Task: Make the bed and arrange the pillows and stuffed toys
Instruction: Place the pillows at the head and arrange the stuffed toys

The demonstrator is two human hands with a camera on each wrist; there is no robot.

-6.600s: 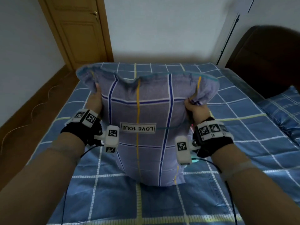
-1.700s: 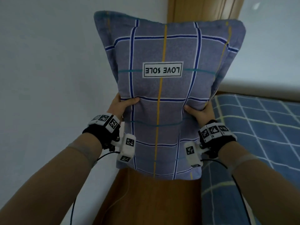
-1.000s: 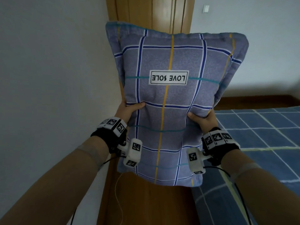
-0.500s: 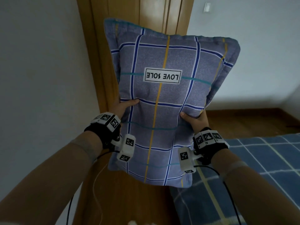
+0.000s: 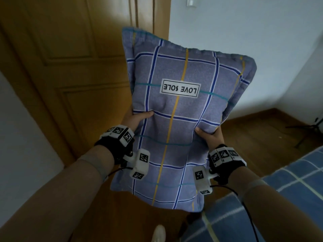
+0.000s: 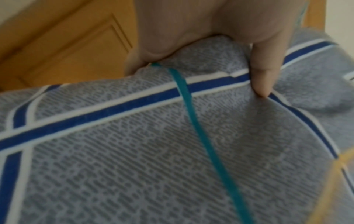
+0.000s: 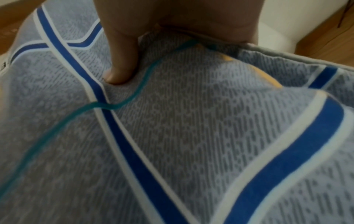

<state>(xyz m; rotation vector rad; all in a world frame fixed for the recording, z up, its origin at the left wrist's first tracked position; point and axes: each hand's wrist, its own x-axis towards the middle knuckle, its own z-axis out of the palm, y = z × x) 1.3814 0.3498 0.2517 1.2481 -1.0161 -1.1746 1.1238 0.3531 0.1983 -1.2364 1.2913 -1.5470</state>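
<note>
I hold a grey-blue checked pillow (image 5: 176, 123) with an upside-down "LOVE SOLE" label upright in the air, in front of a wooden door. My left hand (image 5: 135, 122) grips its left edge, thumb pressed into the front (image 6: 262, 81). My right hand (image 5: 208, 137) grips the right edge, thumb dug into the fabric (image 7: 120, 66). The fingers of both hands are hidden behind the pillow (image 6: 172, 151). A corner of the bed with its blue checked sheet (image 5: 279, 198) shows at the lower right. No stuffed toys are in view.
A wooden door (image 5: 70, 75) fills the left and centre background, with white wall (image 5: 236, 41) to its right. Wooden floor (image 5: 262, 137) runs beside the bed. A dark tripod-like stand (image 5: 311, 128) sits at the far right. A pale shoe tip (image 5: 158, 234) shows at the bottom.
The view has swung left and nearer the door; the pillow stays gripped in both hands and now tilts slightly right. Less of the bed shows than before.
</note>
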